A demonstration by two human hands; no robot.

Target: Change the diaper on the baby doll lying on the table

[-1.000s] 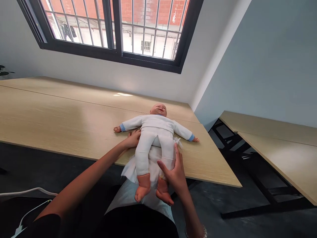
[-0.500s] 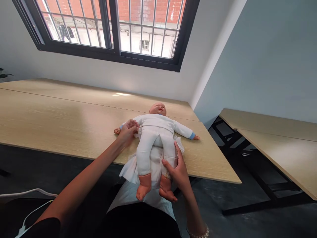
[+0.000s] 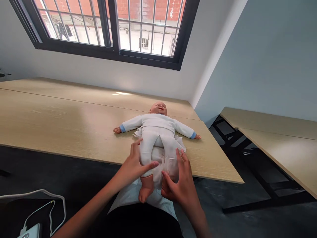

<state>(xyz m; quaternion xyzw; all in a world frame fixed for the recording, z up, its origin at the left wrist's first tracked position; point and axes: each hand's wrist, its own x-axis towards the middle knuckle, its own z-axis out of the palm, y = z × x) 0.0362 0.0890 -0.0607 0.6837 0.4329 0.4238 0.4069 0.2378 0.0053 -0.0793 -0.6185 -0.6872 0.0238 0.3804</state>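
Note:
A baby doll [image 3: 158, 130] lies on its back, head away from me, in a white top with blue cuffs and white leggings. Its feet hang past the near table edge. My left hand [image 3: 133, 165] is cupped round the leg on the left, thumb across its front. My right hand [image 3: 182, 175] curves round the other leg, fingers outside and thumb inside. A thin white cloth [image 3: 157, 155] lies between and beneath the legs; part of it covers the right-hand leg near my fingers. My right hand partly hides that leg's foot.
The doll rests on a light wooden table [image 3: 61, 122] near its right end. A second wooden table [image 3: 279, 142] stands to the right on a black metal frame. A white cable [image 3: 42, 190] and a white device [image 3: 32, 231] are at lower left. A barred window [image 3: 146, 36] is ahead.
My left hand has moved from the doll's waist down onto its leg. My right hand has shifted slightly down and right, and the thin cloth now overlaps the right-hand leg.

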